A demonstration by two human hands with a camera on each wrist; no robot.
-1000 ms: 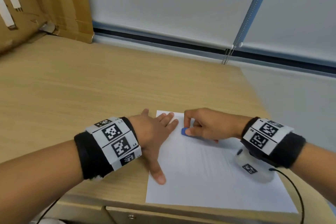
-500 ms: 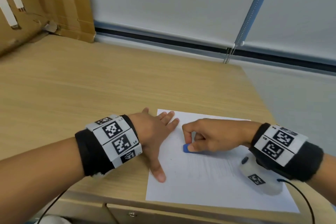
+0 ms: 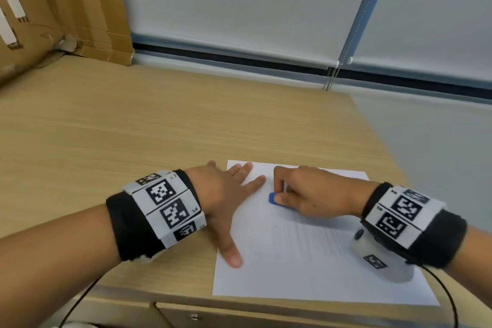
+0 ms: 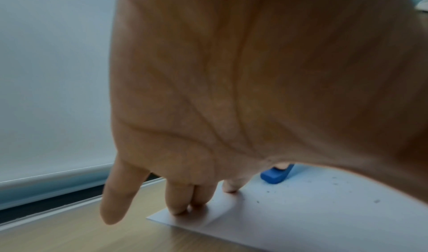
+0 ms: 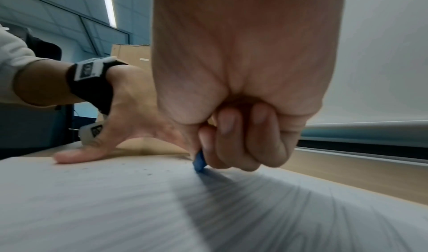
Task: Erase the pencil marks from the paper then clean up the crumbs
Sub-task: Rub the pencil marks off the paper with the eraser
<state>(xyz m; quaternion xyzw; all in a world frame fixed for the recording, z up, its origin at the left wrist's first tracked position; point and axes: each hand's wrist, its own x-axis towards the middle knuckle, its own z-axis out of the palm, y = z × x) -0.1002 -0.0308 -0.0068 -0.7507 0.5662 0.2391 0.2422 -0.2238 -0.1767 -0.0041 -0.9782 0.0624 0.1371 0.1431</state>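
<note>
A white sheet of paper [image 3: 306,269] lies on the wooden desk near its front edge. My right hand [image 3: 306,192] pinches a small blue eraser [image 3: 273,198] and holds its tip on the paper's upper part; the eraser [image 4: 275,176] [image 5: 199,161] shows in both wrist views. My left hand [image 3: 226,194] lies flat with spread fingers on the paper's left edge, thumb [image 3: 230,250] pointing toward me. Faint pencil lines [image 3: 314,239] run across the sheet's middle. Dark crumbs [image 4: 336,182] [image 5: 145,170] speckle the paper near the eraser.
The wooden desk [image 3: 133,128] stretches left and back. Cardboard boxes [image 3: 53,8] stand at the back left. A window blind with a bead chain [image 3: 330,77] hangs behind the desk. The desk's right edge [image 3: 394,168] runs close to the paper. A drawer front [image 3: 194,315] sits below.
My right hand slid the eraser toward me down the paper, then back up and away to near where it started. The left hand stayed flat on the paper's left edge.
</note>
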